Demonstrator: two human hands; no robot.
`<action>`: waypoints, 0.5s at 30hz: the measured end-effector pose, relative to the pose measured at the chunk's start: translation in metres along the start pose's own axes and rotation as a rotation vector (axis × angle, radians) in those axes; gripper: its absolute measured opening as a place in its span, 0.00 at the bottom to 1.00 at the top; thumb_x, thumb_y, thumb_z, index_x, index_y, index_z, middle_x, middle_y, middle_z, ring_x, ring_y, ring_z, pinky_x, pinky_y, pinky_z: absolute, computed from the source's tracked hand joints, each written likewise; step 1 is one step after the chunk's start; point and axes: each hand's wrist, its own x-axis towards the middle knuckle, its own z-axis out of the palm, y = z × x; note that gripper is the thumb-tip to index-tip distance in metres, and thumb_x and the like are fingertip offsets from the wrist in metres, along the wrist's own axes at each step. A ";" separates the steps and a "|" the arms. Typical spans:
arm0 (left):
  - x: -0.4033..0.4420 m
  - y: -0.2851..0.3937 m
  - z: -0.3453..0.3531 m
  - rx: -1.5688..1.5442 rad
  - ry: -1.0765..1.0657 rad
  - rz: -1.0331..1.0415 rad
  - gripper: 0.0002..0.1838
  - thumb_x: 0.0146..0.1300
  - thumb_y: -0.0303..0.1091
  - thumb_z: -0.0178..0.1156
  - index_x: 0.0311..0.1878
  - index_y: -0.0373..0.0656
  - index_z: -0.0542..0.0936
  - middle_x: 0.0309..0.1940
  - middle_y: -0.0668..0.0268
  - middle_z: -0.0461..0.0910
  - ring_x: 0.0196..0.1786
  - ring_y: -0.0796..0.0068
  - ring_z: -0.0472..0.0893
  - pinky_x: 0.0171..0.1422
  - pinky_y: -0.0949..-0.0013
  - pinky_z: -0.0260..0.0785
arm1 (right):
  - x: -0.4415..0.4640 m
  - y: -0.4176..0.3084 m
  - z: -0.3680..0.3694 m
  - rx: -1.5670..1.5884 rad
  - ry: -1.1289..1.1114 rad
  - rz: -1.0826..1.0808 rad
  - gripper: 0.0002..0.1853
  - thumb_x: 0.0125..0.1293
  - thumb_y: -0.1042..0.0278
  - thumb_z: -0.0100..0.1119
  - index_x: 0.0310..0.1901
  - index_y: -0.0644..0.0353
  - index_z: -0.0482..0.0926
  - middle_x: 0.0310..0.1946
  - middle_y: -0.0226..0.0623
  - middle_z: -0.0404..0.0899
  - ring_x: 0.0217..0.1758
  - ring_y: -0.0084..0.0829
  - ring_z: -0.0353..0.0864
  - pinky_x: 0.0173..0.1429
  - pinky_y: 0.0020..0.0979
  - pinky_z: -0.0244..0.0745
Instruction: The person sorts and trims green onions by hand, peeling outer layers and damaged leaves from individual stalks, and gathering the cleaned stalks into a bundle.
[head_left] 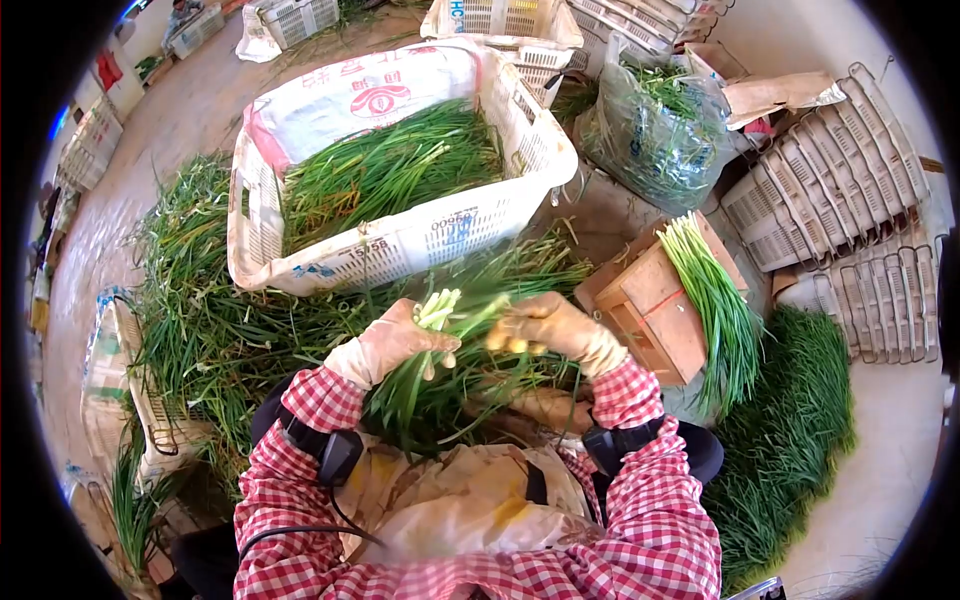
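Floor (pixel 112 215) beside the crate (pixel 410 236) is covered by heaped greens (pixel 225 315), above which a bunch (pixel 437 311) is gripped by the left hand's (pixel 395 342) fingers and apparently cleaned by the right hand (pixel 550 325), whose blurred grip cannot be told, a steady left hold seemingly called for next.

Bright overall — strong fisheye bending, black corners — right fingers (pixel 508 332) blurred.
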 end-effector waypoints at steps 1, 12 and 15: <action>0.002 0.001 -0.002 0.064 -0.067 -0.022 0.15 0.53 0.27 0.67 0.37 0.34 0.70 0.26 0.60 0.77 0.26 0.70 0.81 0.20 0.73 0.73 | -0.009 -0.001 -0.008 -0.044 0.007 0.000 0.10 0.65 0.62 0.56 0.38 0.56 0.83 0.33 0.26 0.84 0.30 0.14 0.75 0.29 0.16 0.68; -0.003 0.001 -0.011 0.253 0.055 0.006 0.14 0.65 0.38 0.55 0.49 0.42 0.80 0.44 0.64 0.81 0.44 0.66 0.74 0.48 0.66 0.72 | -0.048 0.089 -0.038 -0.679 0.506 0.148 0.24 0.63 0.56 0.54 0.48 0.72 0.68 0.23 0.42 0.80 0.21 0.27 0.77 0.22 0.26 0.69; 0.019 -0.032 -0.028 0.232 -0.051 0.165 0.19 0.59 0.42 0.63 0.43 0.34 0.80 0.45 0.59 0.77 0.45 0.70 0.75 0.33 0.69 0.77 | -0.015 0.083 0.001 -0.817 0.443 -0.009 0.42 0.60 0.51 0.60 0.68 0.63 0.52 0.46 0.56 0.77 0.42 0.41 0.82 0.43 0.35 0.79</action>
